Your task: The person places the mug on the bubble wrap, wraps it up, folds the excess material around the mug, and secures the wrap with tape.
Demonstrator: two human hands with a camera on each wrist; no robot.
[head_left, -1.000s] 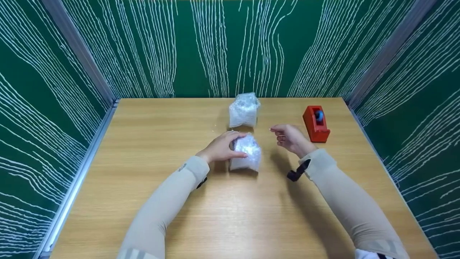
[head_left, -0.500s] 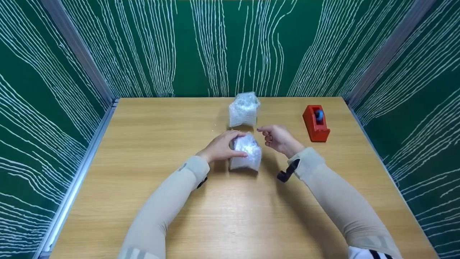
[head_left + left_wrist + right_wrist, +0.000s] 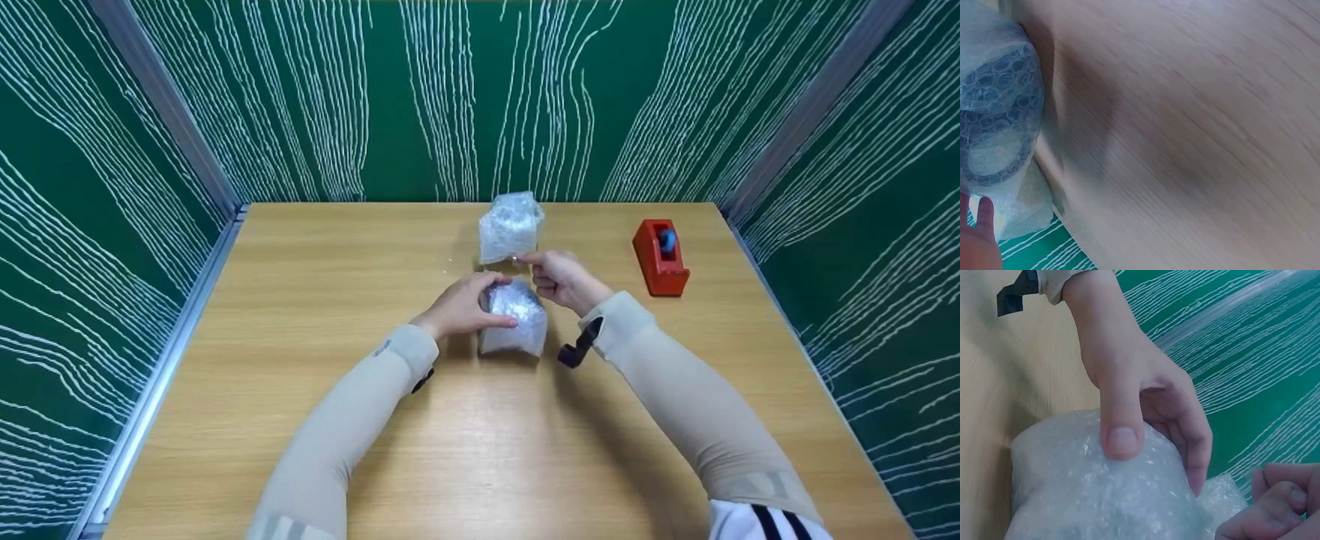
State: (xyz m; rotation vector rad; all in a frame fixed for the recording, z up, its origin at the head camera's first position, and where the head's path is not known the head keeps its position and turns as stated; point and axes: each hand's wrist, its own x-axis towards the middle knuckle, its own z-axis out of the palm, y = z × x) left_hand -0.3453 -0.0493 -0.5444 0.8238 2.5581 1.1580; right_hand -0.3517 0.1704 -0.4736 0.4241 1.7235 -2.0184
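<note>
A bubble-wrapped bundle (image 3: pixel 519 326) stands on the table in front of me. My left hand (image 3: pixel 466 306) grips it from the left, thumb on the near side and fingers over the far side; the right wrist view shows that thumb (image 3: pixel 1123 439) flat on the wrap. Just behind the bundle's top right, my right hand (image 3: pixel 564 281) has its fingers curled, thumb and forefinger pinching a small, clear piece, seemingly tape. Its fingers (image 3: pixel 1275 512) are at the lower right of the right wrist view. The bundle's contents are hidden by the wrap.
A second bubble-wrapped bundle (image 3: pixel 510 229) stands behind the first, close to my right fingertips. A red tape dispenser (image 3: pixel 661 259) with a blue core is at the back right of the wooden table (image 3: pixel 337 262). Green walls (image 3: pixel 517 97) with white lines enclose three sides.
My right hand has moved left, from near the tape dispenser to just behind the top of the held bundle. The left hand and both bundles have stayed in place.
</note>
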